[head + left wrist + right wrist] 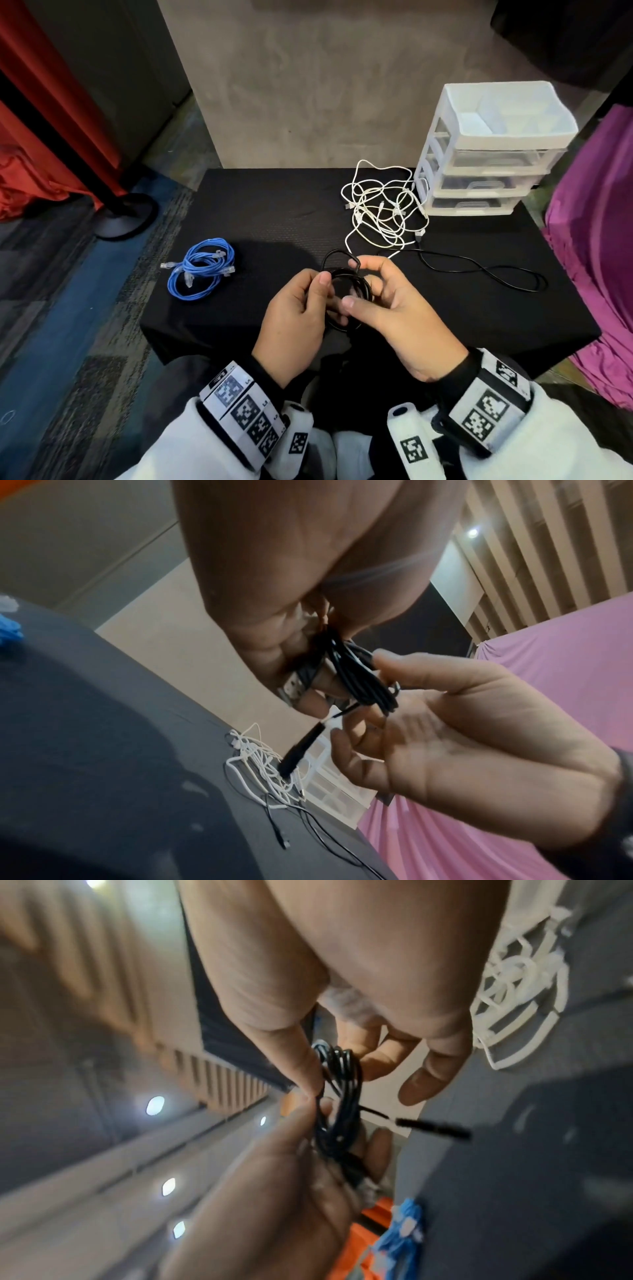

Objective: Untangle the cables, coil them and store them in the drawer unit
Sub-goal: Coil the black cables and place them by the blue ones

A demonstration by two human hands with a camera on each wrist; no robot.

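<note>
Currently I log both hands raised over the near edge of the black table (pixel 260 205), working one black cable coil (pixel 346 277). Coil: thin glossy black cord, several round loops bunched together, one loop standing up above the rest. Left hand (pixel 294 315) pinches the bundle on its left side, thumb on top. Right hand (pixel 394 308) holds the right side, fingers curled through and around the loops. In the left wrist view a slim black plug end (pixel 301 748) sticks out below the bundle.

Elsewhere on the table: blue cable coil (pixel 202 270) lies at left, already wound, clear plugs showing. White cable tangle (pixel 383 205) sits just beside the drawer unit (pixel 486 154), still knotted. A loose black cable (pixel 479 270) trails flat at right. Drawer unit is white-framed with three clear drawers, all pushed in, and an open tray on top.
</note>
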